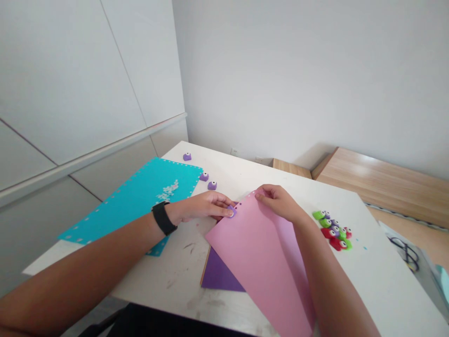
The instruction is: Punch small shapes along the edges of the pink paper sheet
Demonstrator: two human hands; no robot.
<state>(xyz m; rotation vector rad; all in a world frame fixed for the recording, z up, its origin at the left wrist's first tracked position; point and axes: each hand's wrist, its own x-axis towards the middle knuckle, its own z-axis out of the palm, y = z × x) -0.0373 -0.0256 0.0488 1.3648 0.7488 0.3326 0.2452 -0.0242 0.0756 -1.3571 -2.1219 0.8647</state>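
A pink sheet of paper (259, 262) is lifted at a slant over a purple sheet (220, 272) on the table. My left hand (213, 206), with a black band on its wrist, closes its fingers on a small purple craft punch (232, 212) at the pink sheet's upper left edge. Small punched holes run along that edge beyond the punch. My right hand (275, 199) pinches the far corner of the pink sheet between thumb and fingers. Left of my hands lies a turquoise sheet (122, 201) with holes punched along its edges and pale paper bits on top.
Purple punches (212, 185) stand near the turquoise sheet, one farther back. Several green, red and purple punches (335, 230) cluster on the right of the white table (280, 180). Scissors (405, 252) with dark handles lie beyond the right edge. A wooden cabinet (386, 182) stands behind.
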